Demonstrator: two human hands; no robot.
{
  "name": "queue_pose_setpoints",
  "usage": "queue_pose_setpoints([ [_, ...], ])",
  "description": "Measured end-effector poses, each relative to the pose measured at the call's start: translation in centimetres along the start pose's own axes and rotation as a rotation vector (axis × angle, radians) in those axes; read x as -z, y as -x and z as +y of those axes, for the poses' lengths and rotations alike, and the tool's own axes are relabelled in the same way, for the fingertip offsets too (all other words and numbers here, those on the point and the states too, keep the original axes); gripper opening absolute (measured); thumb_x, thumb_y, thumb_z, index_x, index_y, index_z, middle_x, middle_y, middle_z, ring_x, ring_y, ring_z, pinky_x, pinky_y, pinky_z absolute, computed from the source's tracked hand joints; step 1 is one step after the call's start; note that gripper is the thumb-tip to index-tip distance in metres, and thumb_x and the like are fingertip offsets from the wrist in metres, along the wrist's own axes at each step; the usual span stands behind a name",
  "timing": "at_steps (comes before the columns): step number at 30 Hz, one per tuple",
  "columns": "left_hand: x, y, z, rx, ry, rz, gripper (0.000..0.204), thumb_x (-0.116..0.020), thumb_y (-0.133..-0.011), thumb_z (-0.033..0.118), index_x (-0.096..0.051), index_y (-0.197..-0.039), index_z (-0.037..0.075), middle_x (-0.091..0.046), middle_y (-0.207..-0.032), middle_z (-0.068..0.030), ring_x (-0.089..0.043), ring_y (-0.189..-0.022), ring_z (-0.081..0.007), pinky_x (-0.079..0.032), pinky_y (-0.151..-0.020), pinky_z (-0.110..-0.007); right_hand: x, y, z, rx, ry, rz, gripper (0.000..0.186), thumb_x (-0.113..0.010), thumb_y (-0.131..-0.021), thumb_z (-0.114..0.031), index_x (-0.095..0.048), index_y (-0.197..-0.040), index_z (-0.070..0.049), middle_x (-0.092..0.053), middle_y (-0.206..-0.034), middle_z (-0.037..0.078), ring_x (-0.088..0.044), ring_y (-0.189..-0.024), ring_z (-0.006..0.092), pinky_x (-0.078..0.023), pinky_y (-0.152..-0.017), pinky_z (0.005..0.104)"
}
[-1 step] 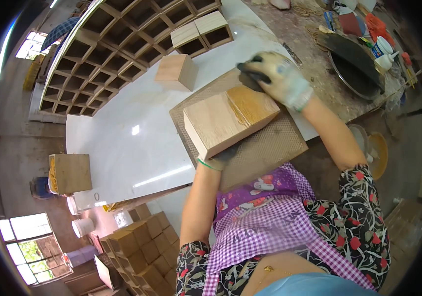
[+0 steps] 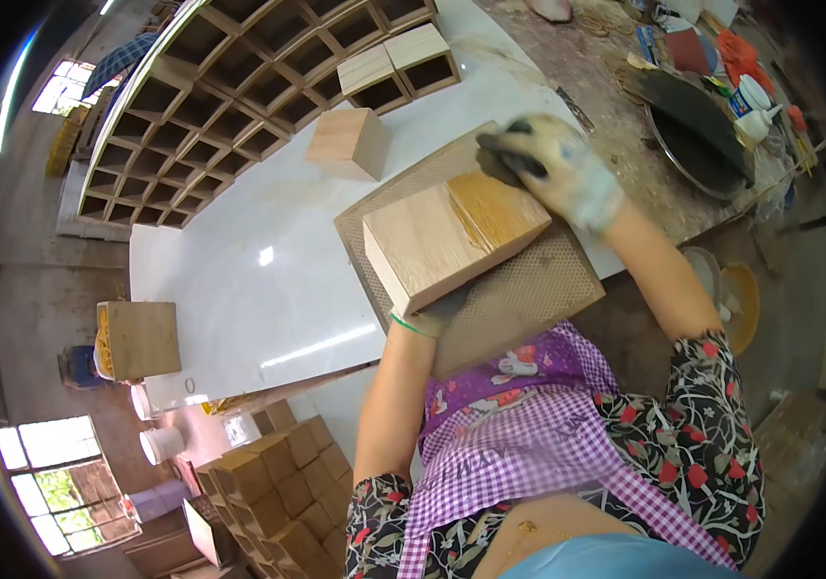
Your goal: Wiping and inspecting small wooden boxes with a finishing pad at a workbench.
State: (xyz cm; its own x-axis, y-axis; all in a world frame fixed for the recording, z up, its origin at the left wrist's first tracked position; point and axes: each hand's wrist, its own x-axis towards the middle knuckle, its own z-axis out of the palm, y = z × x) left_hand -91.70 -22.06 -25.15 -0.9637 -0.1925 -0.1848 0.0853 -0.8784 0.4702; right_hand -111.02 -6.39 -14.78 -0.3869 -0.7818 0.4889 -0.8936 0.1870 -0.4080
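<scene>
A light wooden box [image 2: 408,241] rests on a mesh-patterned board [image 2: 558,280], its top pale at one end and yellow-brown, unevenly coated at the other. My left hand [image 2: 428,317], in a glove with a green cuff, grips the box's lower left end; its fingers are partly hidden underneath. My right hand [image 2: 560,169], in a cream glove with dark patches, is closed around a dark pad [image 2: 495,164] at the far right end of the box, slightly blurred. A single wooden box [image 2: 344,143] stands behind, on the white table [image 2: 239,289].
A large wooden cubby grid [image 2: 230,68] with two pale boxes [image 2: 386,60] lies at the back. The stained right bench [image 2: 587,68] holds a black basin [image 2: 688,145], tubs and red plastic [image 2: 736,53]. A yellow-filled crate [image 2: 138,340] sits left; stacked boxes [image 2: 268,478] stand below.
My right hand and the dark pad have shifted slightly to the right and down. The box and my left hand appear slightly lower and further right, along with small shifts of the whole view.
</scene>
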Motion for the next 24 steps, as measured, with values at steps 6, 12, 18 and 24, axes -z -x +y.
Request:
queue_pose_setpoints([
  [6, -3.4, 0.6, 1.0, 0.033, 0.048, 0.011, 0.048, -0.036, -0.104, 0.036, -0.034, -0.145, 0.010, -0.046, -0.142, -0.0128, -0.053, -0.124, -0.0266, -0.050, -0.103, -0.044, 2.5, 3.2, -5.8, 0.206, 0.076, -0.127, 0.041, -0.071, -0.074, -0.013, -0.067, -0.114, -0.018, -0.063, -0.108, 0.011, -0.062, -0.098, 0.0307, -0.050, -0.087, 0.0434],
  [12, -3.9, 1.4, 0.6, -0.154, -0.475, -0.063, 0.045, -0.038, -0.104, 0.032, -0.035, -0.144, 0.011, -0.048, -0.140, -0.0114, -0.054, -0.123, -0.0232, -0.050, -0.103, -0.039, 0.6, -1.6, -5.7, 0.141, 0.116, 0.029, 0.036, -0.068, -0.079, -0.014, -0.065, -0.116, -0.016, -0.063, -0.105, 0.013, -0.061, -0.096, 0.0313, -0.051, -0.086, 0.0412],
  [18, -4.4, 1.0, 1.0, 0.043, 0.048, 0.032, 0.047, -0.036, -0.104, 0.037, -0.041, -0.142, 0.009, -0.049, -0.140, -0.0119, -0.054, -0.124, -0.0236, -0.050, -0.103, -0.039, 1.7, 3.3, -5.5, -0.003, 0.029, -0.016, 0.038, -0.069, -0.074, -0.008, -0.067, -0.112, -0.012, -0.064, -0.106, 0.012, -0.061, -0.098, 0.0333, -0.051, -0.087, 0.0428],
  [24, -3.7, 1.1, 0.6, -0.038, -0.168, -0.031, 0.042, -0.043, -0.103, 0.032, -0.043, -0.140, 0.012, -0.052, -0.134, -0.0102, -0.056, -0.118, -0.0240, -0.052, -0.099, -0.041, 1.1, -1.0, -10.8, 0.244, 0.094, -0.145, 0.032, -0.066, -0.081, -0.017, -0.067, -0.113, -0.019, -0.064, -0.104, 0.011, -0.063, -0.097, 0.0310, -0.053, -0.084, 0.0443],
])
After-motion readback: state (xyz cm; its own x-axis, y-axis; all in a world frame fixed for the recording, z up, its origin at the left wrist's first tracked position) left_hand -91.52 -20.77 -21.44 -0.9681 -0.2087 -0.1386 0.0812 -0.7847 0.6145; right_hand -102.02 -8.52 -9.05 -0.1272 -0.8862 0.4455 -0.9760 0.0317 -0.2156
